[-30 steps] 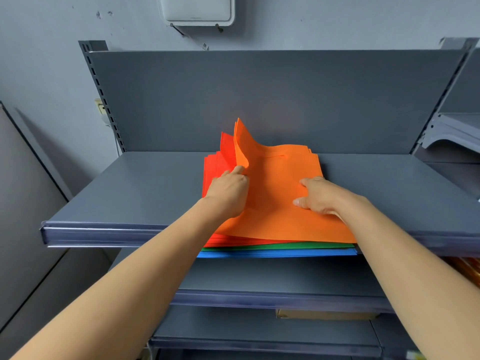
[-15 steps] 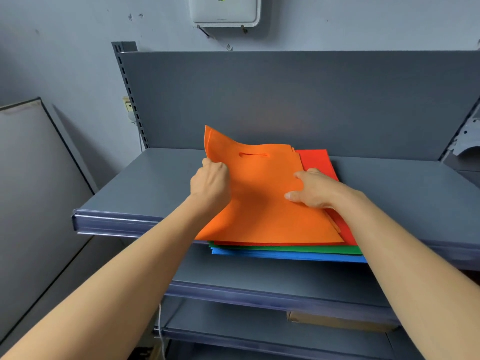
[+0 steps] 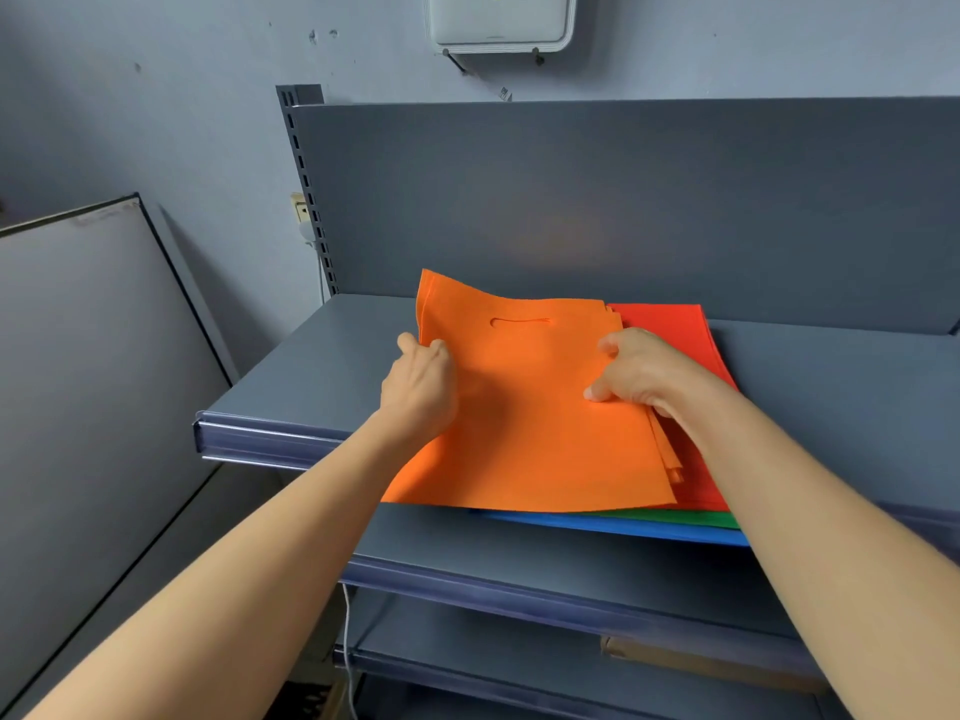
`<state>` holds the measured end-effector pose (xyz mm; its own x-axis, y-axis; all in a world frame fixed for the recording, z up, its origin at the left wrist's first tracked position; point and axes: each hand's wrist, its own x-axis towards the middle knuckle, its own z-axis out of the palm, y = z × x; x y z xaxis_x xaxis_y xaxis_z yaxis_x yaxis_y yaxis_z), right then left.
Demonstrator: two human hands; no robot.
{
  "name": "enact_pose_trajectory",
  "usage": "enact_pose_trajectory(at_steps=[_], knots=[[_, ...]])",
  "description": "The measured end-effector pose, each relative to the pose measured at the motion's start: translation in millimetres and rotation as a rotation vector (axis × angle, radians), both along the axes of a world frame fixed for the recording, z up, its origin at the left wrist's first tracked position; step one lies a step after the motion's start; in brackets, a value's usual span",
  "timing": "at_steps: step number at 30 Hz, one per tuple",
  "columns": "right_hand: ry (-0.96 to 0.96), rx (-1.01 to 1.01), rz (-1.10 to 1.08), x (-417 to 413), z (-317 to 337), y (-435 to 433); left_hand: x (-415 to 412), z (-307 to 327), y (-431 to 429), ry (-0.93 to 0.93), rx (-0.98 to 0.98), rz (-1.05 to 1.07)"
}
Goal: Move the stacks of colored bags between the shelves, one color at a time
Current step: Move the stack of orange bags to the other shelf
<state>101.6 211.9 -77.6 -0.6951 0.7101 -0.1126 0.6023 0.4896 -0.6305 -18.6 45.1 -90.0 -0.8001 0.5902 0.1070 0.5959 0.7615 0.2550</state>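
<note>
While both arms stretch forward, the left hand (image 3: 421, 389) and right hand (image 3: 641, 376) pinch opposite edges of the orange bags (image 3: 524, 423).

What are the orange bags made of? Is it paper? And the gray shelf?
The orange bags look like thin non-woven fabric, not paper: matte, soft-looking, and the edge held by the left hand curls up softly without creasing. The gray shelf looks like painted metal: flat, smooth, with a dull sheen and a slotted upright post beside it. That's only my guess.
</note>
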Motion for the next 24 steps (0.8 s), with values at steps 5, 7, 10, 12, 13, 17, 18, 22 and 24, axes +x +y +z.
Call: enact_pose_trajectory(at_steps=[5,7,10,12,13,17,18,22,24], knots=[[0.081,0.249,0.023,-3.8,10.3,-9.6,0.4,7.0,-1.9,0.077,0.096,0.027],[0.117,0.313,0.046,-2.2,18.3,-14.0,4.5,14.0,-6.8,0.093,0.15,0.057],[0.169,0.375,0.101,5.0,31.1,-25.0,17.0,26.2,-20.1,0.114,0.244,0.113],[0.209,0.399,0.156,10.4,38.0,-36.2,28.8,33.8,-33.8,0.139,0.306,0.163],[0.233,0.4,0.189,12.7,41.2,-43.3,35.0,36.6,-42.6,0.155,0.336,0.195],[0.349,0.39,0.327,22.6,48.7,-78.9,63.2,44.1,-85.6,0.214,0.389,0.335],[0.377,0.382,0.362,25.1,49.0,-89.0,71.1,44.8,-97.4,0.218,0.399,0.373],[0.462,0.35,0.475,30.0,49.3,-134.4,103.3,46.9,-147.0,0.254,0.439,0.507],[0.489,0.329,0.541,29.1,50.8,-161.1,117.8,48.6,-175.4,0.288,0.441,0.576]])
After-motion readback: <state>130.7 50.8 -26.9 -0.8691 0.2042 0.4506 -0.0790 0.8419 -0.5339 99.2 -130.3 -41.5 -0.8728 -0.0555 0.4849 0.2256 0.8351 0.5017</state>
